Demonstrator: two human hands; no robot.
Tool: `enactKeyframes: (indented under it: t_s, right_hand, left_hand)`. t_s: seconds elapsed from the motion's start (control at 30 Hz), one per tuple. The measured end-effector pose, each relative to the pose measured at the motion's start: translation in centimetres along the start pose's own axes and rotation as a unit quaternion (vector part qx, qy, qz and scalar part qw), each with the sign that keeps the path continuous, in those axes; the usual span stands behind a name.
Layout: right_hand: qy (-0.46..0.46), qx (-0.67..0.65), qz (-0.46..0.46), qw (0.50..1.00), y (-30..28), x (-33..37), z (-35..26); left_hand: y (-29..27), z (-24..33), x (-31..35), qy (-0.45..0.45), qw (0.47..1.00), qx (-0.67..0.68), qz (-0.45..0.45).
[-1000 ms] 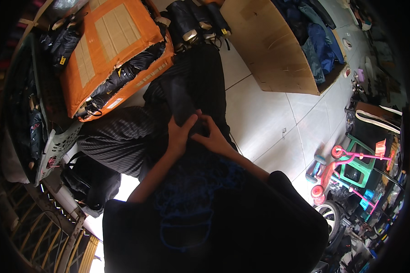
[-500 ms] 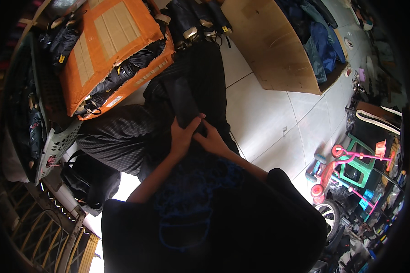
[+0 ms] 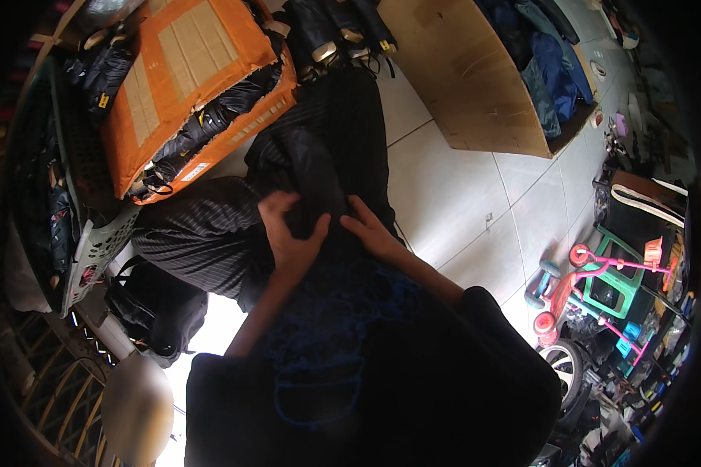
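Observation:
Across my lap, over dark striped trousers (image 3: 202, 226), lies a long black cloth-like piece (image 3: 317, 167). It looks like a folded umbrella or its sleeve; dark on dark, its kind and lower end are hard to make out. My left hand (image 3: 288, 241) is at its left side, fingers spread and somewhat blurred, thumb pointing at the piece. Beside its right edge is my right hand (image 3: 375, 233), with thumb and forefinger apart. Whether either hand touches the cloth cannot be told.
An orange-taped carton (image 3: 199, 47) full of black folded umbrellas (image 3: 210, 121) stands ahead left, more umbrellas (image 3: 335, 35) beyond. At right are an open cardboard box (image 3: 475, 78) with blue cloth items, and a pink tricycle (image 3: 576, 280). A grey basket (image 3: 97, 249) and black bag (image 3: 156, 303) sit left.
My hands, formerly together on the end of the black piece, have moved apart to either side, fingers opened. A blurred rounded shape has appeared at the lower left.

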State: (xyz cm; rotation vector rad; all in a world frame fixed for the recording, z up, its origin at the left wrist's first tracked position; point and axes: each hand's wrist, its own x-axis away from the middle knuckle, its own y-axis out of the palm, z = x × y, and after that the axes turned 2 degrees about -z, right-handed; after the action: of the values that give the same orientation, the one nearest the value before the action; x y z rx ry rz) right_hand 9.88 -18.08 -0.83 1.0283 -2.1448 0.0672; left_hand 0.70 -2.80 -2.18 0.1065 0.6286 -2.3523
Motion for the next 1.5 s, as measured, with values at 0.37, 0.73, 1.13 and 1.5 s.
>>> enactKeyframes:
  t_s: [0.37, 0.73, 1.13, 1.5]
  right_hand:
    - [-0.178, 0.181, 0.137, 0.957, 0.2, -2.0, 3.2]
    - [-0.144, -0.019, 0.13, 0.981, 0.5, -1.7, 1.5]
    - [-0.157, 0.019, 0.11, 0.981, 1.0, -2.3, -0.4]
    - [-0.183, 0.013, 0.097, 0.978, 0.2, -2.2, -0.9]
  left_hand:
    - [-0.5, 1.1, -1.1, 0.136, 0.978, -0.092, -0.129]
    - [1.4, -0.4, -1.0, 0.073, 0.982, 0.036, -0.172]
    - [-0.1, 2.2, -2.7, 0.118, 0.987, -0.058, -0.092]
    - [0.8, 1.6, -3.4, 0.116, 0.985, -0.065, -0.11]
